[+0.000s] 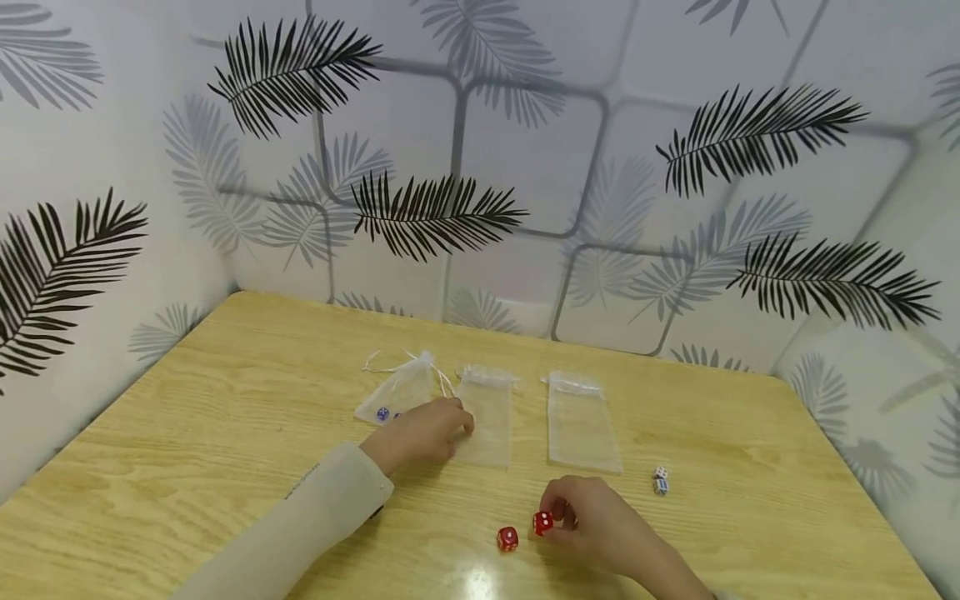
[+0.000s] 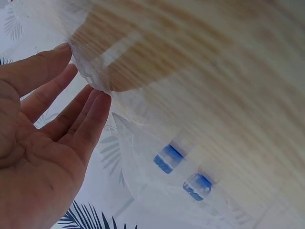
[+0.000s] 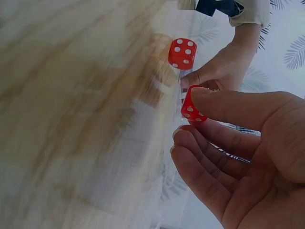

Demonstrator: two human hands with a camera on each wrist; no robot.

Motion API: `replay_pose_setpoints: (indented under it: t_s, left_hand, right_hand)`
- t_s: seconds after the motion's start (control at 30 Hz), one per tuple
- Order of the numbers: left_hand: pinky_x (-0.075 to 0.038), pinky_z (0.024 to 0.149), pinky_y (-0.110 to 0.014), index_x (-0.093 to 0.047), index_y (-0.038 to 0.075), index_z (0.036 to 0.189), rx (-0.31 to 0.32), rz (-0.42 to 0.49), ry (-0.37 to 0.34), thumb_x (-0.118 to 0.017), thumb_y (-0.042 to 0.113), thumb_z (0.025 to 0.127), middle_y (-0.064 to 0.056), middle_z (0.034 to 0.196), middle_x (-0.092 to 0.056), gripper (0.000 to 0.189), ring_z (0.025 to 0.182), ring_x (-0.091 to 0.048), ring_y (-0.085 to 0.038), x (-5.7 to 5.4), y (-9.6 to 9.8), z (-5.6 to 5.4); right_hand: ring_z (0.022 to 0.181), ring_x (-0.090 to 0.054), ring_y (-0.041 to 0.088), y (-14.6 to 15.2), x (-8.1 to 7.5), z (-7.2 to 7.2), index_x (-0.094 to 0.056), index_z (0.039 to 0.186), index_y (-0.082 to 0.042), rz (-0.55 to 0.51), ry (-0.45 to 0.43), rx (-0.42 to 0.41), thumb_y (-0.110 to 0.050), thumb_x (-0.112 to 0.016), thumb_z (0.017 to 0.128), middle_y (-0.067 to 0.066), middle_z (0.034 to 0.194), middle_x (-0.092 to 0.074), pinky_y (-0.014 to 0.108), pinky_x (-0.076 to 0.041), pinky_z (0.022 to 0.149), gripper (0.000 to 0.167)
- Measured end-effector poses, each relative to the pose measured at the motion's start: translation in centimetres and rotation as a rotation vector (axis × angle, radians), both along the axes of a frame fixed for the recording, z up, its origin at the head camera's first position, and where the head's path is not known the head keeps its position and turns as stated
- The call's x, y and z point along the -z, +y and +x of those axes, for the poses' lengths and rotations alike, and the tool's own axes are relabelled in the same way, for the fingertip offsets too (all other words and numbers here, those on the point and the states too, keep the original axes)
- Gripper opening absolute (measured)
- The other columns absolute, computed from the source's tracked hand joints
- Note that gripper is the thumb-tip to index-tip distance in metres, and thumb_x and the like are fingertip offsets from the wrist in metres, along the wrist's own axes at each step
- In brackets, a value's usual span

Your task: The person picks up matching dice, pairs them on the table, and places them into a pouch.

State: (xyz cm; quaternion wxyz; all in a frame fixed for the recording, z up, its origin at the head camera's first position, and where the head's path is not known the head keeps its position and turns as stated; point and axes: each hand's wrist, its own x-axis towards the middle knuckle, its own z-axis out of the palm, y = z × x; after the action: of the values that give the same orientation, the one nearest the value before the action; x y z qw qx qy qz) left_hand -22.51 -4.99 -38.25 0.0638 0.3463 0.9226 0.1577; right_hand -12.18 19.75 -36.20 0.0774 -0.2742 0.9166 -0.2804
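My right hand (image 1: 592,521) pinches a red die (image 1: 543,522) with white pips between thumb and fingers, just over the table. A second red die (image 1: 507,538) lies on the table to its left. My left hand (image 1: 427,429) is at the left edge of the middle sheer white drawstring bag (image 1: 487,425). In the left wrist view, the fingertips (image 2: 102,98) touch the bag's edge, with thumb and fingers apart. Beside that hand, another sheer drawstring bag (image 1: 408,387) holds blue dice (image 1: 382,413), partly hidden by the hand in the head view.
A third sheer white bag (image 1: 581,425) lies flat to the right of the middle one. Two white dice (image 1: 661,481) with coloured pips sit close together farther right. The wooden table (image 1: 225,400) meets a wall (image 1: 525,167) with a leaf pattern at the back.
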Motion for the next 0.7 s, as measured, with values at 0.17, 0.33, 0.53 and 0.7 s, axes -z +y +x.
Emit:
replay_pose_setpoints:
  t_s: [0.17,0.33,0.53,0.7]
  left_hand:
    - [-0.05,0.087,-0.037,-0.068,0.005,0.106,0.01,-0.004,0.02,-0.068,-0.002,0.081,-0.009,0.104,-0.062,0.026,0.097,-0.059,-0.024,0.1,0.0,0.2]
    - [-0.049,0.091,-0.039,-0.059,0.004,0.122,-0.027,-0.013,0.006,-0.065,-0.002,0.083,-0.012,0.115,-0.06,0.04,0.107,-0.058,-0.027,0.0,0.0,0.3]
    - [-0.047,0.097,-0.039,-0.057,0.0,0.126,-0.04,-0.035,-0.011,-0.066,-0.002,0.084,-0.014,0.121,-0.059,0.043,0.115,-0.055,-0.029,-0.2,0.1,0.5]
    - [-0.048,0.095,-0.037,-0.059,0.002,0.124,-0.044,-0.053,0.01,-0.068,0.0,0.083,-0.011,0.12,-0.057,0.041,0.113,-0.055,-0.027,-0.2,0.2,0.6]
  right_hand:
    - [0.063,-0.047,0.0,-0.5,0.3,0.2,-0.064,0.078,-0.015,0.006,0.001,-0.024,-0.009,-0.076,0.077,-0.011,0.069,-0.054,0.017,-0.042,0.057,0.014]
    - [0.063,-0.046,-0.001,-0.9,0.6,0.2,-0.063,0.077,-0.016,0.009,-0.02,-0.039,-0.009,-0.078,0.076,-0.011,0.069,-0.054,0.018,-0.042,0.056,0.016]
    - [0.062,-0.047,-0.002,-1.2,1.0,0.2,-0.065,0.079,-0.014,-0.018,-0.059,-0.066,-0.006,-0.078,0.074,-0.011,0.069,-0.055,0.017,-0.043,0.056,0.016]
    - [0.062,-0.046,-0.003,-1.2,1.2,0.0,-0.065,0.081,-0.015,-0.008,-0.062,-0.083,-0.008,-0.078,0.075,-0.013,0.069,-0.053,0.017,-0.042,0.055,0.015]
